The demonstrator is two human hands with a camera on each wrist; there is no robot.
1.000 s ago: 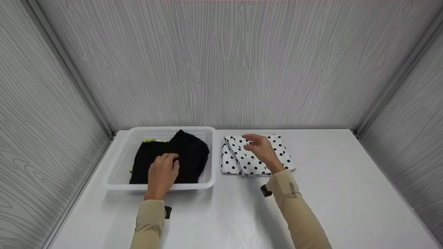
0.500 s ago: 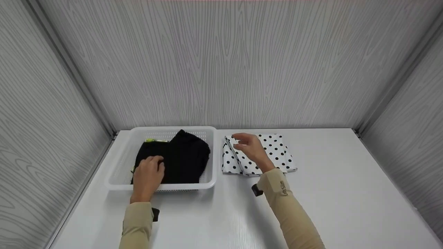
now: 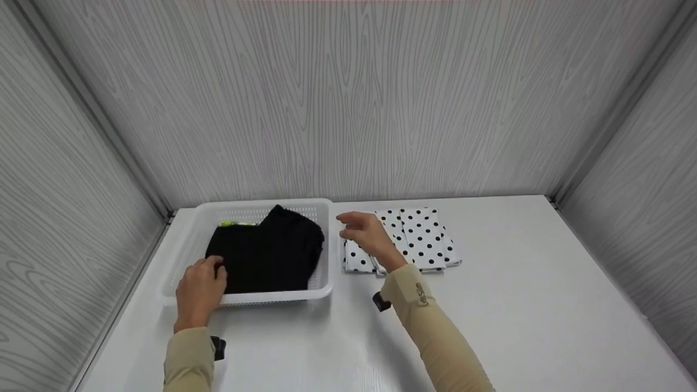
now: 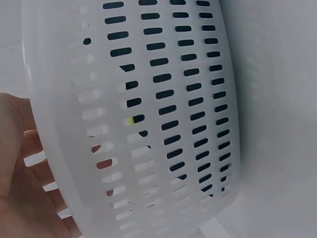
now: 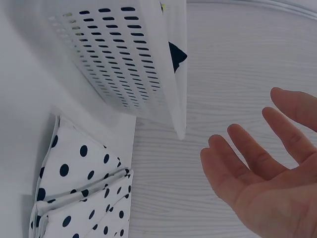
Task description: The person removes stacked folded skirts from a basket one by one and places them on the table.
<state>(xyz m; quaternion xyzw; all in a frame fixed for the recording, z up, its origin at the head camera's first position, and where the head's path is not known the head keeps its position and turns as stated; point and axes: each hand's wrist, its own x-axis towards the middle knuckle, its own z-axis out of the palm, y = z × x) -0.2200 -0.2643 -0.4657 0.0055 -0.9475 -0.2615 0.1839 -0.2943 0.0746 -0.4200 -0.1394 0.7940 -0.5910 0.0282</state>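
Note:
In the head view my left hand [image 3: 199, 289] hangs over the front left corner of a white perforated basket [image 3: 272, 298], fingers loosely bent. The left wrist view shows some of those fingers [image 4: 42, 171] through and behind the basket wall, holding nothing. Folded black cloth [image 3: 256, 261] lies inside the basket. My right hand [image 3: 369, 238] hovers just right of the basket's right rim, above folded white cloth with black dots [image 3: 427, 239]. Its fingers are spread and nothing is between them, as the right wrist view also shows.
Something yellow-green [image 3: 234, 224] peeks out behind the black cloth in the basket. The white table [image 3: 517, 283] is bounded by a grey wood-grain back wall [image 3: 348, 109] and side walls. The dotted cloth lies folded in layers beside the basket.
Both hands have moved left: the left from over the black cloth to the basket's front left corner, the right from over the dotted cloth to the basket's right rim. The cloths have not moved.

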